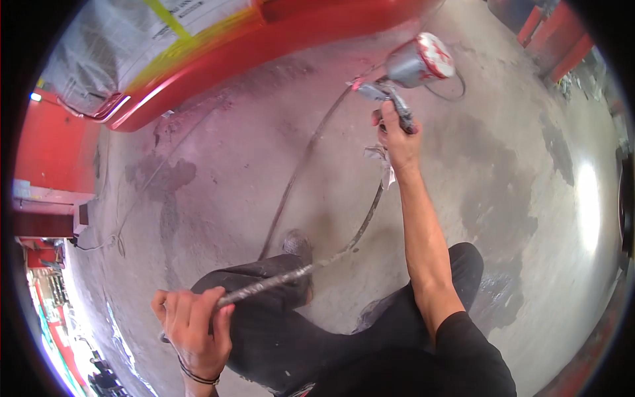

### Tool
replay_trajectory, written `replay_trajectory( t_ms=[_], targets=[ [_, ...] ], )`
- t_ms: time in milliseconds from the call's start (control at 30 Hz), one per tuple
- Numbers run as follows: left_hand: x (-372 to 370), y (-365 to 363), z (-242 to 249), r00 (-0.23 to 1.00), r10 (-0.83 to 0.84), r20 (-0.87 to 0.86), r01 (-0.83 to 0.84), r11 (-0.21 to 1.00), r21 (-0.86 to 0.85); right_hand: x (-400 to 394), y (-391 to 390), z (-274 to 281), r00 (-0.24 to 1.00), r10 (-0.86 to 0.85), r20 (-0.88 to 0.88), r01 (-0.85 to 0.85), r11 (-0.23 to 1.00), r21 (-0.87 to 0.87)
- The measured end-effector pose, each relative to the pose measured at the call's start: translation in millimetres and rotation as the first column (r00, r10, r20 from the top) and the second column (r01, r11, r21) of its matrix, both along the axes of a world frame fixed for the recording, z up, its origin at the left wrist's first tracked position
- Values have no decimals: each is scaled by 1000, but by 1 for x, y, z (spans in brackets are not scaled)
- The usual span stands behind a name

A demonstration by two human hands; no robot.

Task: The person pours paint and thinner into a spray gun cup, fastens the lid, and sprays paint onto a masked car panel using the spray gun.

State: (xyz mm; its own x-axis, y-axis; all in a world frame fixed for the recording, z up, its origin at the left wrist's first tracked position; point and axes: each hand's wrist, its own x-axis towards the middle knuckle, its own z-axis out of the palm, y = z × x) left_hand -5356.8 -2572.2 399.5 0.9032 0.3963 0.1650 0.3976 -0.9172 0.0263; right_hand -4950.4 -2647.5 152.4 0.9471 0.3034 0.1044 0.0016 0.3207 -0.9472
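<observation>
My right hand (397,135) is wrapped round the handle of a spray gun (399,109), with a silver cup (417,65) at its top whose lid is smeared red and white. The gun's front end points left, towards the lower edge of a glossy red car panel (218,66). A hose (360,228) runs down from below the gun, with a light wrapping near its upper end. My left hand (198,324) grips this hose at the lower left, beside my knee, with its fingers curled round it.
Plastic sheeting (99,49) and yellow tape (169,18) cover part of the car at the upper left. Another hose (297,172) lies across the concrete floor (264,142). A thin cable (152,175) lies farther left. Red equipment (562,40) stands at the upper right.
</observation>
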Motion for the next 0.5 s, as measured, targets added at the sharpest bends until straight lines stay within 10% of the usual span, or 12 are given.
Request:
replay_trajectory(
  t_ms=[167, 500],
  targets=[
    [43, 23, -2, 955, -145, -259, 36, 923, -383, 29, 11, -38, 987, -69, -144, 84, 991, 108],
    [61, 63, -22, 810, 16, -586, -456, 645, -613, 230, 10, -90, 805, -481, -347, 587, 729, 352]
  ],
)
